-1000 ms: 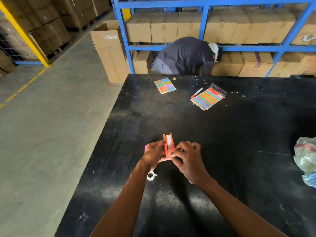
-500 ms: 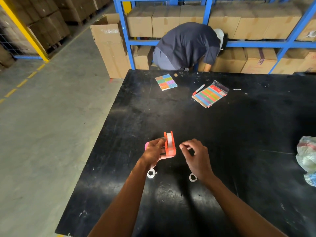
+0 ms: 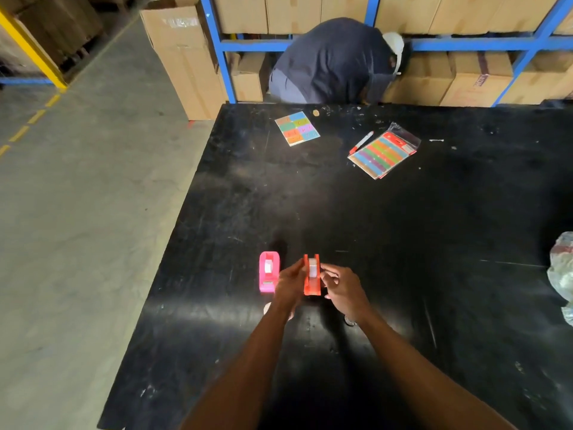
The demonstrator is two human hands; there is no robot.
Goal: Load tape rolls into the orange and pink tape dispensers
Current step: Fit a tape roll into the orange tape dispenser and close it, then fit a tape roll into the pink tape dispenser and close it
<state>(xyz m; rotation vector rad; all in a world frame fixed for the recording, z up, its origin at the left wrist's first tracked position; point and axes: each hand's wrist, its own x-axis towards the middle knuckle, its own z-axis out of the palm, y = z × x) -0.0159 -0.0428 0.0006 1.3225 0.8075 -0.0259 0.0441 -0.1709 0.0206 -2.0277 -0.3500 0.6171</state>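
Note:
The orange tape dispenser (image 3: 312,276) stands upright on the black table (image 3: 403,228), a clear tape roll showing between its walls. My left hand (image 3: 290,285) grips its left side. My right hand (image 3: 342,288) touches its right side with the fingertips by the roll. The pink tape dispenser (image 3: 269,271) stands just to the left, apart from my hands, with a roll inside it. Two small tape rolls lie near my wrists, one (image 3: 267,308) mostly hidden by my left wrist and one (image 3: 349,321) peeking out under my right wrist.
A coloured sticker sheet (image 3: 297,128), a packet of coloured strips (image 3: 384,152) and a pen (image 3: 361,141) lie at the table's far side. A plastic bag (image 3: 561,271) sits at the right edge. A person (image 3: 335,62) bends by the blue shelving with cardboard boxes.
My right hand came off the orange dispenser, then returned to its right side. The pink dispenser, earlier hidden behind my left hand, is in plain sight. The camera has tilted.

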